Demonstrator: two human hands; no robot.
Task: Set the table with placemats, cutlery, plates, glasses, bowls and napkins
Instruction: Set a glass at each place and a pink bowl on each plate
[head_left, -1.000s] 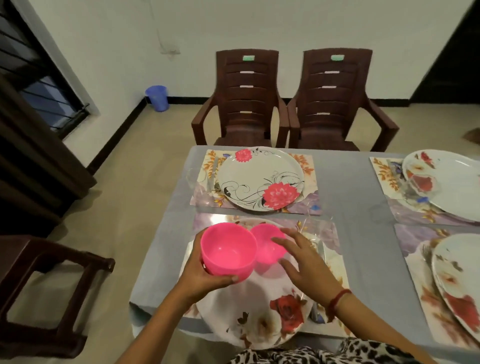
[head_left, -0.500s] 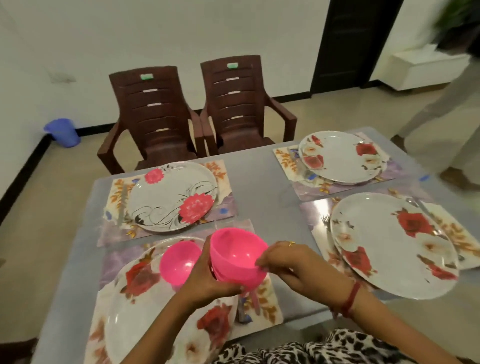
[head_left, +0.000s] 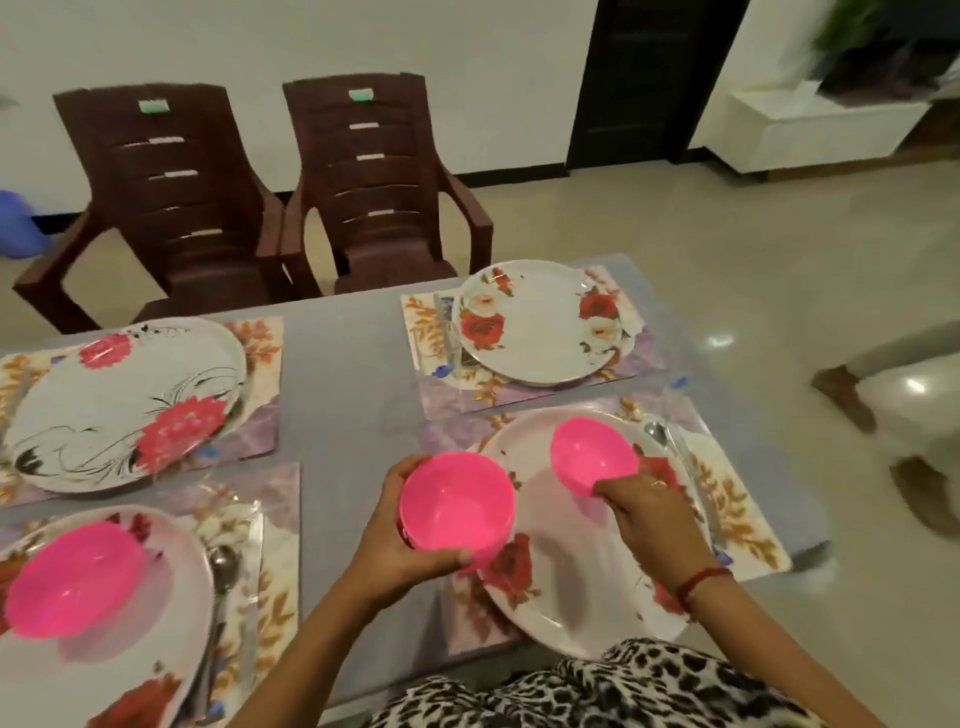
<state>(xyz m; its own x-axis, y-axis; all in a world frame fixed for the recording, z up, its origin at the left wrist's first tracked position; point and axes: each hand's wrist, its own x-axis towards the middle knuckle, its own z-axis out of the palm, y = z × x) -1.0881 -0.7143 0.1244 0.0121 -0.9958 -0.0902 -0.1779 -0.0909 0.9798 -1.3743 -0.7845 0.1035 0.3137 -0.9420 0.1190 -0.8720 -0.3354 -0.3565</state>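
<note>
Laying bowls, seemingly: right hand (head_left: 652, 517) pinches a tilted bowl (head_left: 589, 452) over the plate (head_left: 569, 592), left hand (head_left: 397, 543) grips the stack (head_left: 457, 501) at its edge; next, lower it level.

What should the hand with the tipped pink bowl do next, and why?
I would probably lower the tilted bowl flat onto the near plate and let go. The right hand pinches its rim, and it hangs tipped over that plate, which has no bowl on it yet. The left hand holds a second bowl, ready for the far plate.
</note>
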